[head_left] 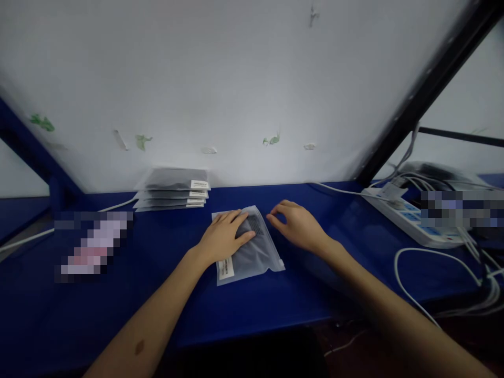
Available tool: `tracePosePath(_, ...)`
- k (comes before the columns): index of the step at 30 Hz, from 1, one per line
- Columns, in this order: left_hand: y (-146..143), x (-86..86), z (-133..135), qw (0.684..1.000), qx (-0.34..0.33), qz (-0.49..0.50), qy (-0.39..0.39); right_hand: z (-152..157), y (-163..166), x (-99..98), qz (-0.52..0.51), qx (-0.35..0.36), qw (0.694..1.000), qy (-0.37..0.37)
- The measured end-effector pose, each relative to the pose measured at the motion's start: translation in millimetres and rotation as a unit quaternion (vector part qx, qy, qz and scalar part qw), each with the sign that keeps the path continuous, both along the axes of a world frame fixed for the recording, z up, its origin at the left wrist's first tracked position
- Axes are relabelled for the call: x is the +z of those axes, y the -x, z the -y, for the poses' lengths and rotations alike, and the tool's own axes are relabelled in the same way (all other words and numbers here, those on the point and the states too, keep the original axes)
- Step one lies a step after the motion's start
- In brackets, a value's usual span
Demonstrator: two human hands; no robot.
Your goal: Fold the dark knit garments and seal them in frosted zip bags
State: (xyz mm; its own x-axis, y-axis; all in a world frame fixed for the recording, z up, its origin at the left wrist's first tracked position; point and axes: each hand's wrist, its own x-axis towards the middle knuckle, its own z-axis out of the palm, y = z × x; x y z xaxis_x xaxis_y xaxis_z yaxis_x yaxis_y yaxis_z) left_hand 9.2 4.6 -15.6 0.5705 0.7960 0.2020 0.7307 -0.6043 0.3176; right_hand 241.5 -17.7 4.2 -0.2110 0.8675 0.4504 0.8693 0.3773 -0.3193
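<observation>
A frosted plastic bag point(255, 252) with a dark item inside lies on the blue table point(252, 304) in front of me; a white label shows at its near left corner. My left hand point(225, 237) rests flat on the bag's left half, fingers stretched out. My right hand point(296, 223) hovers at the bag's right edge, fingers curved and apart, with nothing in them. A stack of several similar bags point(173, 190) sits at the back left against the white wall.
A white power strip point(409, 219) with several plugged cables lies at the right. White cables point(433, 278) loop near the table's front right edge. A black frame bar point(429, 86) slants up at the right. Blurred-out patches lie at left and far right.
</observation>
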Motion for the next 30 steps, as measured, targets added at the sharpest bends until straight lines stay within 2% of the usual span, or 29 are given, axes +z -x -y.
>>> tracePosePath(3, 3, 1.7, -2, 1.000, 0.007, -0.005, 0.001, -39, -1, -12.3, 0.008, 0.021, 0.999, 0.035)
tracePosePath(6, 5, 2.6, -3, 1.000, 0.012, 0.002, 0.001, -54, -3, -28.2, 0.010, 0.016, 0.999, 0.046)
tracePosePath(11, 4, 2.6, -6, 1.000, 0.006, 0.017, -0.003, -46, -9, -39.3, -0.039, 0.058, 0.997, 0.045)
tracePosePath(14, 3, 2.6, -8, 1.000, 0.007, 0.016, 0.000, -41, -10, -37.3, -0.063, 0.077, 0.994, 0.054)
tracePosePath(24, 3, 4.7, -5, 1.000, 0.009, -0.004, 0.003, -39, -6, -32.8, -0.085, 0.080, 0.991, 0.059)
tracePosePath(30, 2, 3.6, -4, 1.000, -0.001, 0.007, 0.004, -36, -1, -28.9, -0.137, 0.091, 0.985, 0.046)
